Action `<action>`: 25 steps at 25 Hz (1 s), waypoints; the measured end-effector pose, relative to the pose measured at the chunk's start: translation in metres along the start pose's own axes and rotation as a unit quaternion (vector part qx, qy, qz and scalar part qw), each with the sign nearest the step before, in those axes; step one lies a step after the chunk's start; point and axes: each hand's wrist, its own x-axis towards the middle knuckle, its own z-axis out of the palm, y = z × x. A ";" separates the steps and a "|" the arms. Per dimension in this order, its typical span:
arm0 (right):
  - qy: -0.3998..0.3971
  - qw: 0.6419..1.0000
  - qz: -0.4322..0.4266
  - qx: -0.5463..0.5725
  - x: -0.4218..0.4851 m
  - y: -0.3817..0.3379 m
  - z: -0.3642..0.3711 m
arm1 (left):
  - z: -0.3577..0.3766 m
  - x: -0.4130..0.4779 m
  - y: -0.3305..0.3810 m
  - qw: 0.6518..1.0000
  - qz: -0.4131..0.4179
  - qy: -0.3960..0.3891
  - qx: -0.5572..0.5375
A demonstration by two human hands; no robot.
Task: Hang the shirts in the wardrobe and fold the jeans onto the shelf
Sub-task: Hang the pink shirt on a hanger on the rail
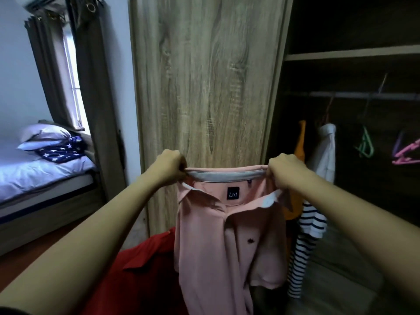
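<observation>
now both hands are up at the collar of the pink shirt (213, 235). the left hand (171, 163) has its fingers curled tight round one end of the collar, and the right hand (283, 168) pinches the other end, so the collar is pulled into a level line between them. the body of the shirt hangs straight down from that line, long axis upright, buttoned front toward the camera. whether a hanger sits inside it cannot be made out.

behind the pink shirt stands the closed wardrobe door (204, 76). the open compartment lies to the right of the pink shirt and further back, so the right hand is the nearer one to it. the rail (363, 94) runs above and to the right of the collar, which suggests the shirt must travel up and rightward to hang.

on that rail, nearest the pink shirt, are an orange garment (301, 142) and a white shirt (326, 151). beyond them hang a bare green hanger (364, 145) and pink hangers (406, 153). the shelf (352, 55) above the rail is too dark to tell its contents. a striped top (306, 235) hangs just right of the pink shirt, and a red shirt (145, 269) lies low to its left. no jeans can be picked out.
</observation>
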 end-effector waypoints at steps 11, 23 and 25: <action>-0.075 0.988 0.076 0.111 -0.022 0.052 0.029 | 0.005 0.004 0.043 0.983 0.155 0.088 -0.051; 0.103 0.966 0.163 0.171 -0.025 0.028 0.040 | 0.003 0.004 0.095 0.990 0.015 0.132 0.046; 0.067 0.973 0.178 0.134 -0.024 0.033 0.035 | 0.006 0.013 0.069 0.998 -0.023 0.042 0.045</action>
